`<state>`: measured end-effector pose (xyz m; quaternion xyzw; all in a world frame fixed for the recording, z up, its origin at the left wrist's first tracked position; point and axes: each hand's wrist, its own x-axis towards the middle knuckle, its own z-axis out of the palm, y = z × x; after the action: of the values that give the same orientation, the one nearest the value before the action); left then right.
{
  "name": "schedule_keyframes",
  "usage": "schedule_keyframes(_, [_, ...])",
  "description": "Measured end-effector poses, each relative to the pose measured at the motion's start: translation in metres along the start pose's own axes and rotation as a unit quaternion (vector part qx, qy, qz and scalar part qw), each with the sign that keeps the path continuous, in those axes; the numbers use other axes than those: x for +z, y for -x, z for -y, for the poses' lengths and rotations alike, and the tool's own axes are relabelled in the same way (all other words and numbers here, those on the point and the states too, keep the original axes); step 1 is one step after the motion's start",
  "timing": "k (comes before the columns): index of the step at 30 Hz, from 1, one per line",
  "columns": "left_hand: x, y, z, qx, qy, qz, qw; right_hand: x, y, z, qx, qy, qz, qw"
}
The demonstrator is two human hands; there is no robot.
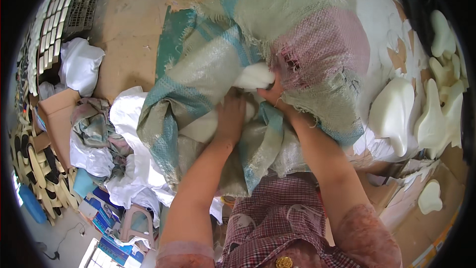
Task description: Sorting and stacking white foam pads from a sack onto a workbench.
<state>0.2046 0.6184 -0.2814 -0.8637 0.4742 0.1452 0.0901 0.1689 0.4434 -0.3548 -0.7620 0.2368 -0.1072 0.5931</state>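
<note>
A large woven plastic sack (317,30), pale green with blue stripes and a faded pink patch, lies with its frayed mouth spread in front of me. Smooth white moulded pieces show in its opening. My right hand (275,93) has its thumb and forefinger about the end of one white moulded piece (255,76), while its other fingers are hidden by the sack's frayed edge. My left hand (231,115) reaches into the mouth, fingers stretched out over another white moulded piece (202,127) that is partly covered by sack folds. Its fingertips are hard to make out.
Curved white moulded pieces (393,114) lie at the right. White plastic bags (82,67) and an opened cardboard box (58,111) stand at the left, near many long dark and tan pieces (42,168). A beige plastic stool (137,226) is at lower left. Cardboard (124,30) lies beyond.
</note>
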Motion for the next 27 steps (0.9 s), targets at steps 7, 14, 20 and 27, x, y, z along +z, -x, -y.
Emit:
schedule_keyframes(7, [-0.036,0.014,0.029,-0.014,0.031,0.007,0.999,-0.010,-0.029,0.088,0.007,0.111,0.120,0.987])
schedule_keyframes(14, [-0.131,0.077,0.044,0.014,0.315,-0.085,0.945,-0.073,0.009,0.191,-0.024,0.256,0.093,0.962])
schedule_keyframes(20, [-0.225,0.141,0.037,0.131,0.396,-0.095,0.904,-0.150,0.057,0.303,0.138,0.294,0.114,0.939])
schedule_keyframes(27, [-0.327,0.173,0.017,-0.002,0.570,-0.184,0.801,-0.309,0.167,0.372,0.007,0.114,-0.201,0.973])
